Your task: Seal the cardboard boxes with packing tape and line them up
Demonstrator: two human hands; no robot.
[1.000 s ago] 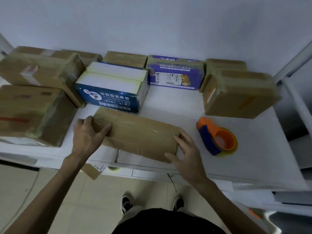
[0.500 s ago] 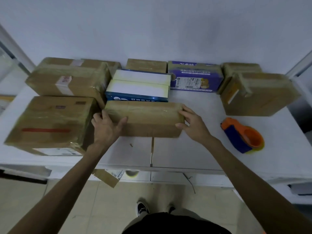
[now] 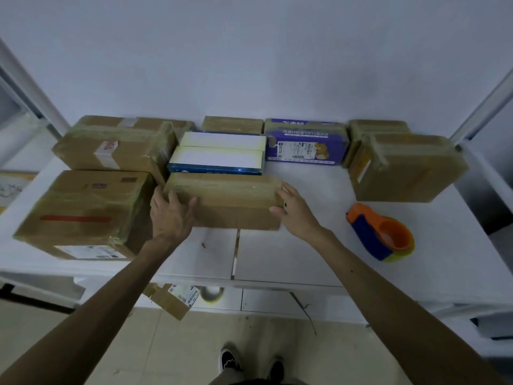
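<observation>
**Both hands held a long box by its ends**

The left hand [image 3: 170,215] gripped the left end of the box [image 3: 230,198], its fingers wrapped round the end face and its thumb spread over the near top edge. The right hand [image 3: 295,211] cupped the right end, with its fingers laid up the end face and its thumb set on the front face.

The box lay flat on the white table [image 3: 305,254], a little left of the middle. Its long axis ran left to right, parallel with the table's near edge, and its broad top faced up under glossy tape. Its far long side sat close against the blue box [image 3: 219,152], which lay parallel behind it; whether the two touched could not be told. Its left end stood just beside the large box [image 3: 83,209], with the left fingers between them.

Behind the large box sat a labelled box [image 3: 116,147]. The purple box [image 3: 306,143] stood near the wall, its printed side facing the camera. A taped right box [image 3: 405,166] sat well apart from the held one.

The tape dispenser [image 3: 380,232], orange and blue, lay on the table right of the right hand, apart from every box.

Below the table's near edge hung a cardboard scrap [image 3: 169,302]. Two shoes [image 3: 230,362] stood on the tiled floor.
</observation>
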